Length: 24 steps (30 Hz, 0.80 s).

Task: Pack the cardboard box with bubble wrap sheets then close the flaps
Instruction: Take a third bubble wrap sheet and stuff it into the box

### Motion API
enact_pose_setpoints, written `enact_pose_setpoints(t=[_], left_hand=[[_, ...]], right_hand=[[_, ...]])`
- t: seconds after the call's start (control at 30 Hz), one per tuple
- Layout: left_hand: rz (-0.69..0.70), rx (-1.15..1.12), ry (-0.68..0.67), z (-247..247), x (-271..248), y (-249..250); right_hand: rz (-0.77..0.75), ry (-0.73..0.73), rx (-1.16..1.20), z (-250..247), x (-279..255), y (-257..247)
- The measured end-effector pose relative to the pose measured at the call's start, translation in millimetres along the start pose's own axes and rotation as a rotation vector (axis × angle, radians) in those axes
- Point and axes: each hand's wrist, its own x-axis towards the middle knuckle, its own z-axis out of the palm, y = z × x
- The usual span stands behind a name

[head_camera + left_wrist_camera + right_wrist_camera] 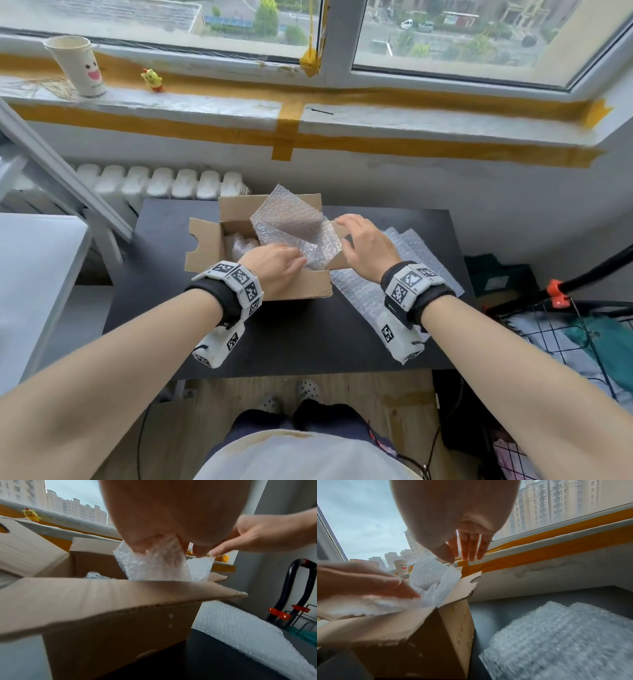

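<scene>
An open cardboard box (pixel 298 287) stands on the black table (pixel 291 342) with its flaps up. A bubble wrap sheet (pixel 294 222) sticks up out of its right half. My left hand (pixel 277 265) grips the sheet's lower part over the near wall, fingers curled round it (pixel 164 550). My right hand (pixel 356 236) is at the sheet's right edge; its thumb and index finger pinch the top corner (pixel 453 559) while the other fingers stay straight. Crumpled wrap (pixel 239 245) lies in the box's left half. More flat sheets (pixel 363 291) lie on the table to the right of the box.
On the windowsill behind stand a paper cup (pixel 80 65) and a small yellow toy (pixel 152 79). A white radiator (pixel 154 181) is behind the table. A grey surface (pixel 34 274) is at the left, and a wire rack with cloth (pixel 565 325) at the right.
</scene>
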Motion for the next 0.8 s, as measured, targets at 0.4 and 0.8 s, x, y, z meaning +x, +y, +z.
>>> enact_pose_setpoints(t=[0.4,0.8], left_hand=[[-0.023,-0.019,-0.23,6.6,0.8,-3.7],[0.016,-0.016,0.17,-6.4,-13.5,-16.6]], right_hand=[[-0.086,-0.447,-0.045,-26.2,108.0,-56.3],[-0.131,-0.448,-0.054,-19.3,88.3,-50.1]])
